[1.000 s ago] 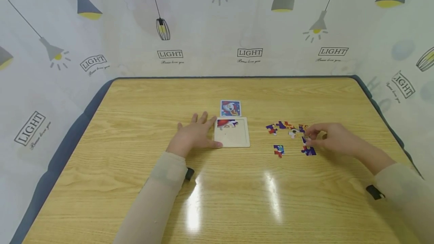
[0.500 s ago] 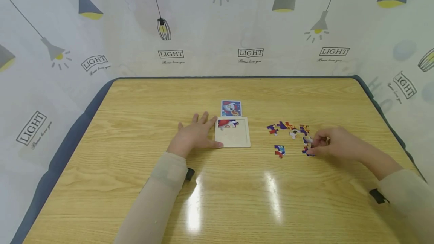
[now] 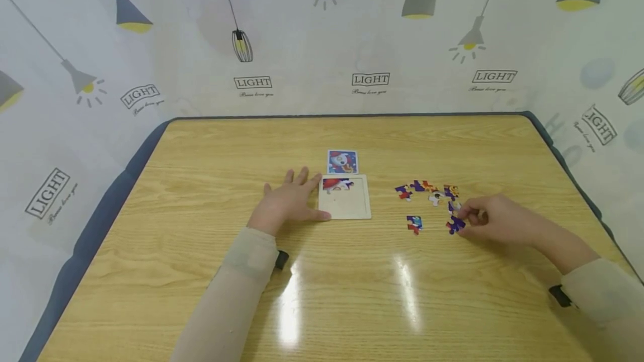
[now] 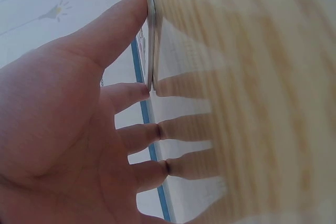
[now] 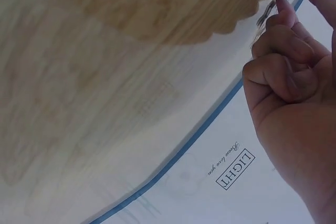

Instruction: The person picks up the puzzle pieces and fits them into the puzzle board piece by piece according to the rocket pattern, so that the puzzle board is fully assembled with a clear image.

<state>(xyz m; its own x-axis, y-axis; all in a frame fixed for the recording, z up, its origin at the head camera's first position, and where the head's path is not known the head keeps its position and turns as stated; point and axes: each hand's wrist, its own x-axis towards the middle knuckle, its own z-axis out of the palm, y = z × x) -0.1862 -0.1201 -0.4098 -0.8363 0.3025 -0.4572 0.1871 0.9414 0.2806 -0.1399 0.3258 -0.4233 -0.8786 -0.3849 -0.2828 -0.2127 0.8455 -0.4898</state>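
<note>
A puzzle tray (image 3: 344, 205), pale and shallow, lies mid-table with a few joined pieces (image 3: 336, 184) along its upper left. My left hand (image 3: 285, 201) rests at the tray's left side, fingers spread, thumb on the lower edge and index finger at the upper left corner; the left wrist view shows both against the tray's edge (image 4: 151, 35). Between thumb and index finger, my right hand (image 3: 503, 219) pinches a purple puzzle piece (image 3: 455, 225) at the right of the loose pieces. From the right wrist, the other fingers look curled and the piece appears nearly edge-on.
Above the tray lies a small picture card (image 3: 342, 161) with a white figure on blue. Several loose puzzle pieces (image 3: 403, 191) are scattered right of the tray, one piece (image 3: 415, 224) lower than the rest. A lamp-patterned cloth (image 3: 312, 38) surrounds the wooden table (image 3: 221, 149).
My right hand has moved down from the upper loose pieces to the purple piece, which it now pinches and has turned. My left hand and the tray stay in place.
</note>
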